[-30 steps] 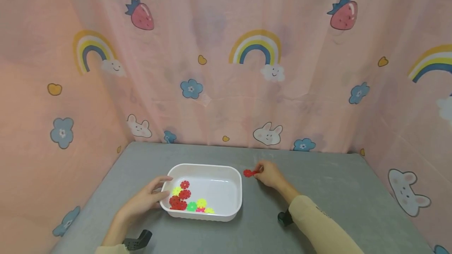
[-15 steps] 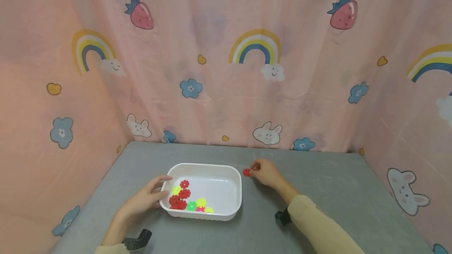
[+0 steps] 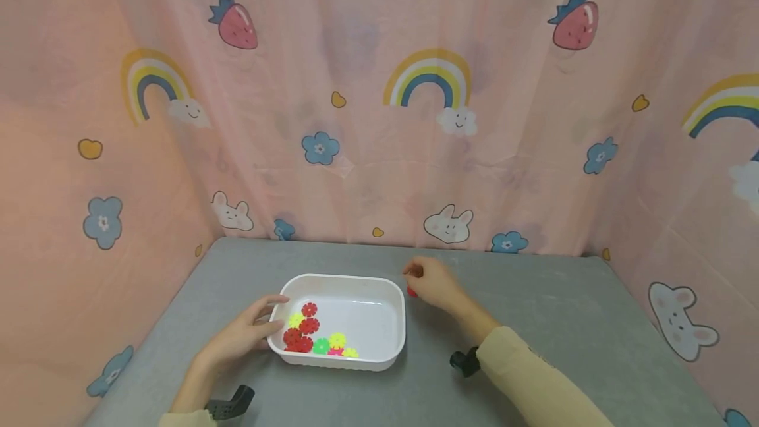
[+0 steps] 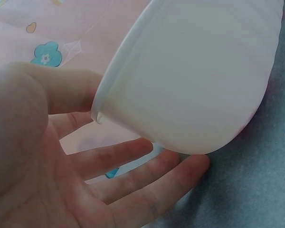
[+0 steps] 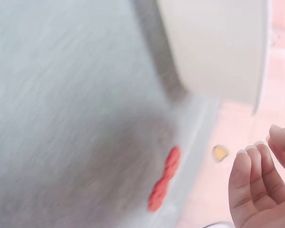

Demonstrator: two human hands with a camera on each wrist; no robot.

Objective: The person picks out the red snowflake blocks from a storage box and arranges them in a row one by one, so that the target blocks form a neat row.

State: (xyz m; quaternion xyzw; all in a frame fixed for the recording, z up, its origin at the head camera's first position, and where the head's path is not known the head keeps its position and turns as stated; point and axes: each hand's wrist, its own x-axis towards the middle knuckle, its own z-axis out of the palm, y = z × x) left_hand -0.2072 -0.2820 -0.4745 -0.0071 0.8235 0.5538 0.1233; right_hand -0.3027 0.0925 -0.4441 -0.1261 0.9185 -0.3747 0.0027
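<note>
A white plastic tray [image 3: 394, 321] stands on the grey table. My left hand [image 3: 237, 333] grips its left end; in the left wrist view the thumb laps over the rim and the fingertips [image 4: 194, 166] reach under the wall. Several flat snowflake discs lie in the tray's left half: red discs [image 3: 309, 326], yellow discs [image 3: 337, 340], a green disc [image 3: 321, 346] and a pink one. Off the tray's right end, my right hand [image 3: 437, 285] hovers with loosely bent fingers, nothing showing between them. Below it, two red snowflake discs [image 5: 164, 179] lie end to end on the table, mostly hidden by the hand in the head view.
The grey table [image 3: 534, 335] ends at a pink patterned curtain [image 3: 379, 183] behind and on both sides. Black camera mounts [image 3: 231, 403] sit on both wrists.
My right hand has let go of the red snowflake discs and moved left, now over them and close to the tray. The left hand and the tray have stayed put.
</note>
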